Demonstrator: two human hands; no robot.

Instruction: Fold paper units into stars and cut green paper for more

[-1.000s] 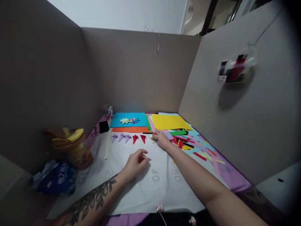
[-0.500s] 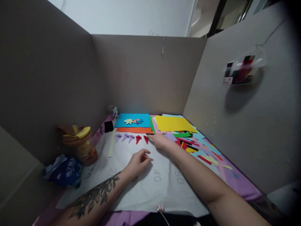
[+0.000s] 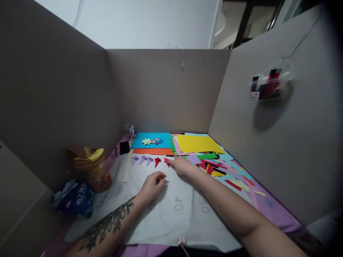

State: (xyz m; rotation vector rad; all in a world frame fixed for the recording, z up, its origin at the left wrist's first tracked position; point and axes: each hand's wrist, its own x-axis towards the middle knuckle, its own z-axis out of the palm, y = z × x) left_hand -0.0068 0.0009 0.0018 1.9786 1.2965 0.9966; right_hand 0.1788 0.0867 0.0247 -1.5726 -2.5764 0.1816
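My right hand (image 3: pixel 180 165) reaches to the right end of a row of small folded papers, its fingertips at a red folded piece (image 3: pixel 166 162). Another red piece (image 3: pixel 157 162) lies just left of it, and several purple folded pieces (image 3: pixel 143 159) continue the row leftward. My left hand (image 3: pixel 155 181) hovers over the white mat nearer me, its fingers curled together; whether anything small is between them is hidden. Behind the row, an orange sheet (image 3: pixel 152 151) and a blue sheet (image 3: pixel 139 141) lie flat, with yellow and red-blue paper stars (image 3: pixel 147 141) on the blue one.
A yellow sheet (image 3: pixel 199 143) and scattered coloured strips (image 3: pixel 233 184) lie at the right. At the left stand a brown-lidded container (image 3: pixel 98 173) and a blue packet (image 3: pixel 75 198). A pale strip (image 3: pixel 128 167) and a black square (image 3: pixel 124 147) lie nearby. Grey panels enclose the table.
The view has shifted slightly. My right hand's fingertips have shifted a little on the right red piece, which now looks turned. My left hand has drawn slightly left, its fingers more closed.
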